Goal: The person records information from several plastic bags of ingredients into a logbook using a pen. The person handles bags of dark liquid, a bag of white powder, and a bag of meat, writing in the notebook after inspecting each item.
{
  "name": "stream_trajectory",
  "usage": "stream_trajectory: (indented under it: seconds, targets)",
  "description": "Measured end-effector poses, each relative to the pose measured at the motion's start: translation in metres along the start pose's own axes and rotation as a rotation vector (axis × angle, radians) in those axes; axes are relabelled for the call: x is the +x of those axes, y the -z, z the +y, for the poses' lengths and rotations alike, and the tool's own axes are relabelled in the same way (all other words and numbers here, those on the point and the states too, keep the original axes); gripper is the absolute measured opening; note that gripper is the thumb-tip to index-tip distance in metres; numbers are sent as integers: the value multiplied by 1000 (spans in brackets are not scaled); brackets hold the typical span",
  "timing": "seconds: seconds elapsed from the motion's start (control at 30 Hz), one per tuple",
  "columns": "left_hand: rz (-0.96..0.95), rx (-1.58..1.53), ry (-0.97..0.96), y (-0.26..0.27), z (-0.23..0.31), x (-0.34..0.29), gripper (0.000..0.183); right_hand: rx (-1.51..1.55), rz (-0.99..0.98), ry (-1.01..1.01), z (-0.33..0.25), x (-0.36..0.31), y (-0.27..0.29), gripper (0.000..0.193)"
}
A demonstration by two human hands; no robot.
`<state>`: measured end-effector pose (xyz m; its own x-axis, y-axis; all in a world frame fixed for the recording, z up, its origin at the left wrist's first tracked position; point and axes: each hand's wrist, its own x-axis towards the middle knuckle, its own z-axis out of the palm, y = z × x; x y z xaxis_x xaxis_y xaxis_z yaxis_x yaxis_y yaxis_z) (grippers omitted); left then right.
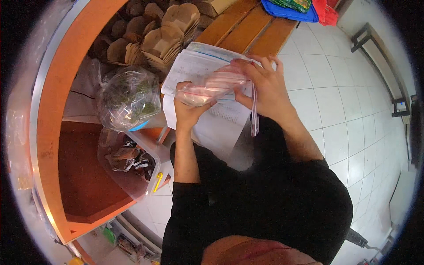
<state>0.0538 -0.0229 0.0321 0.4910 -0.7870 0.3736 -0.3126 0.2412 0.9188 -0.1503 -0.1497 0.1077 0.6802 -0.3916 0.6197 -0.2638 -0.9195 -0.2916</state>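
Observation:
My left hand (187,108) is wrapped round the near end of a clear plastic packet (212,87) with pink-red and white diagonal stripes. What fills the packet is hard to make out. At its far end my right hand (267,90) grips the plastic between thumb and fingers, slightly blurred. A slim, clear, pen-like stick (254,117) hangs down by the right palm, seemingly held there too. Beneath both hands lie open white papers (218,128) with printed tables, partly covered by the packet.
Stacked brown cardboard trays (165,39) stand at the back left. Nearer are a knotted clear bag of green leaves (130,97) and a clear plastic bin (152,187) holding small packets. A slatted wooden bench (247,28) bears a blue tray (291,13). White floor tiles (340,106) extend rightward.

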Motion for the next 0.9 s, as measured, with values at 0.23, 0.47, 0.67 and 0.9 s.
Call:
stream_trajectory:
  seconds: [0.23, 0.47, 0.67, 0.9]
  targets:
    - [-18, -97, 83, -4, -4, 3, 63, -157, 37, -99, -19, 6, -7, 69]
    - [42, 75, -113, -7, -9, 5, 68, -175, 58, -77, -32, 24, -20, 84]
    - [57, 52, -14, -15, -4, 15, 85, -185, -223, -117, 13, 27, 11, 57]
    - [304, -73, -214, 1, 25, 10, 67, 404, -80, -347, 126, 78, -24, 22]
